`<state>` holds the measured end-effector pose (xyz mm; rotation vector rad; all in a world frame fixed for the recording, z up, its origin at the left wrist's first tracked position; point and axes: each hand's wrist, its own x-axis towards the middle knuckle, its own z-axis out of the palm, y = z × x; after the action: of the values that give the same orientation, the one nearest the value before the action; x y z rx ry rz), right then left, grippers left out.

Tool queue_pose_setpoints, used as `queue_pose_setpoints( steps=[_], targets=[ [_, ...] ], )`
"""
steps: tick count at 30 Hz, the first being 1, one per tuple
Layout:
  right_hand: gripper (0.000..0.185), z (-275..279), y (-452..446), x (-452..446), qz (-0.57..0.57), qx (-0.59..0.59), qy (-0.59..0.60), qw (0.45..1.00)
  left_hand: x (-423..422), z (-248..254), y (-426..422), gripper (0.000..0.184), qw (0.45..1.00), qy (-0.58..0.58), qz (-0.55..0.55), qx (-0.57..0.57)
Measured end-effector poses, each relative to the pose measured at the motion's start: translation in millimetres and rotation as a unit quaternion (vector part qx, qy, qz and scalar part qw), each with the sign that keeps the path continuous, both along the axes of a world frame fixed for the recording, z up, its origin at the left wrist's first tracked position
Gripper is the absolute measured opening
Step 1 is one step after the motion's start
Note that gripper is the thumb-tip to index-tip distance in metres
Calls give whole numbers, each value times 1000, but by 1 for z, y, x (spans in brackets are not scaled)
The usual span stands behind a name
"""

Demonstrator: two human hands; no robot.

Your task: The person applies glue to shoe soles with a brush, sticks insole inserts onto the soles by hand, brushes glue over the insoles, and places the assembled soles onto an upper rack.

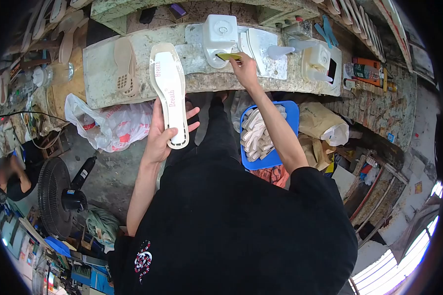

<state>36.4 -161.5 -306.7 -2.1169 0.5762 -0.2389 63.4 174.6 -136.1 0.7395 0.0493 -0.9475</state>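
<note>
My left hand (157,135) grips a white shoe insole (168,73) printed "Breath" by its narrow lower end, thumb on top and some fingers spread behind it. The insole is held in front of the bench edge, its wider end over the bench. Pinched in my right hand (246,71) is a flat yellow-green piece that looks like a scraper (229,56). Its dark tip is at the opening of a cut white plastic jug (221,32); what is inside is hidden. White insole-shaped sheets (258,49) lie right of the jug.
A beige insole (125,69) lies on the bench (101,73) at left. Bottles, including a yellowish one (316,61), stand at right. Below are a blue basket (293,118) of pale pieces and a plastic bag (118,125). A fan (56,196) and another person (15,179) are at left.
</note>
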Motion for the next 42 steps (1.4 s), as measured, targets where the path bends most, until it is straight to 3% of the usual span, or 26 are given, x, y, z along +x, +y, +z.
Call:
queue_pose_setpoints(
  steps=[4,16,18,19,20,21,22,24,28,31,33,34,36,38,40,42],
  targets=[
    [15,-23,9,2,24,-52,-65,996,-2,-1,-1,105,1000,8,-2,14],
    [18,-42,17,-21,-45,55,-44,997,0,-2,-3,106,1000,3,-1,14],
    [19,-69,14,-25,-153,223,41,962,3,-5,-3,107,1000,0,-10,17],
    [19,-79,11,-26,-155,223,40,962,4,-6,-2,108,1000,-1,-19,22],
    [17,-88,9,-29,-251,437,22,864,3,-7,-3,108,1000,0,-22,21],
    [16,-91,8,-28,-328,623,-1,710,5,-10,-5,109,999,10,-32,9],
    [16,-81,2,-29,-314,696,28,645,8,-14,-5,111,999,18,-40,0],
    [19,-62,-4,-32,-276,705,20,652,12,-18,-8,112,998,36,-52,-25],
    [17,93,26,-9,-208,599,-65,771,16,-21,-8,112,995,34,-85,-28],
    [19,143,40,9,-63,457,-78,884,13,-16,-16,114,992,40,-110,-45],
    [22,172,51,20,-3,207,-33,978,11,-8,-19,115,991,41,-120,-54],
    [22,180,50,22,26,43,-64,997,12,-4,-18,115,989,43,-125,-59],
    [21,190,46,25,86,10,-145,986,12,3,-16,115,990,31,-123,-55],
    [14,212,46,29,145,6,-148,978,10,7,-13,115,991,28,-121,-59],
    [12,219,50,33,152,-134,-239,950,11,10,-11,114,990,21,-123,-60],
    [22,218,54,34,194,-190,-288,918,14,14,-12,114,991,12,-120,-62]
  ],
)
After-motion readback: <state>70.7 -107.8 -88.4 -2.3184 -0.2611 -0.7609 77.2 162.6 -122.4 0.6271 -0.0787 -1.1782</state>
